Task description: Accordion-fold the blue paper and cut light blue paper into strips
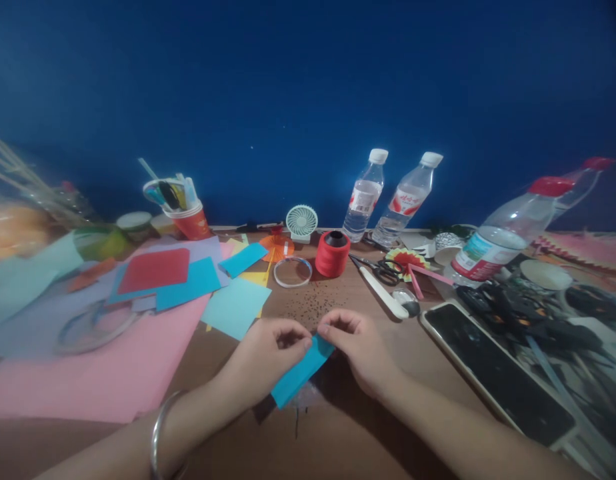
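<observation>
A folded strip of blue paper [304, 371] is held tilted above the brown table, close to me. My left hand [273, 350] pinches its upper edge between thumb and fingers. At the strip's far right corner, my right hand [355, 343] grips it with thumb and curled fingers. The two sets of fingertips are nearly touching. Small dark specks [311, 305] lie scattered on the table just beyond my hands. Past them stand a red thread spool [333, 255] and a clear ring [293, 273].
Coloured paper sheets [153, 373] spread over the left side. Scissors [388, 272], a white blade-like stick [384, 293] and a phone [498, 373] lie to the right. Water bottles [363, 200], a small fan [302, 223] and a red cup of tools [191, 222] stand along the blue wall.
</observation>
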The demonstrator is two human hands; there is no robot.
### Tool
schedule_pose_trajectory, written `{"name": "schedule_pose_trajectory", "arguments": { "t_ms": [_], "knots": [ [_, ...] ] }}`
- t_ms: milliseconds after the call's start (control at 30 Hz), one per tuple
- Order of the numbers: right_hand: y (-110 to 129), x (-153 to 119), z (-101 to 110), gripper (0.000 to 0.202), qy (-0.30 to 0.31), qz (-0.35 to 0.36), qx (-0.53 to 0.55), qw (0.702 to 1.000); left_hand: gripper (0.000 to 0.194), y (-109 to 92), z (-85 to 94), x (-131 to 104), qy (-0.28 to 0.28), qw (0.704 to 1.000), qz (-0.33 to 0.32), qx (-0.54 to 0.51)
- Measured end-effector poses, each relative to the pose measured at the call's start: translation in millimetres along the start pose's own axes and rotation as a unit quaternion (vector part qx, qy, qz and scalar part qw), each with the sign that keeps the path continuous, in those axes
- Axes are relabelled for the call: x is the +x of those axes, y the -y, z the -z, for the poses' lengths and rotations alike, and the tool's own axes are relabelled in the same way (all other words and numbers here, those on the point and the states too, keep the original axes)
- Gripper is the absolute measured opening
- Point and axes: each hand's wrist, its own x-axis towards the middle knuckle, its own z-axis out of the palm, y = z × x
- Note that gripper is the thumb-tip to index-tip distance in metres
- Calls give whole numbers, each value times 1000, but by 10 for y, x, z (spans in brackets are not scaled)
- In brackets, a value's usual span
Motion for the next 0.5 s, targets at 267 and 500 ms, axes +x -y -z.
{"name": "schedule_pose_trajectory", "arguments": {
  "t_ms": [267,500],
  "knots": [
    [22,16,28,18,-14,7,-21,1000,15,-10,88,41,-9,1000,-4,12],
    [83,9,31,7,36,-9,-123,992,13,-22,89,43,-7,1000,-1,22]
  ]
}}
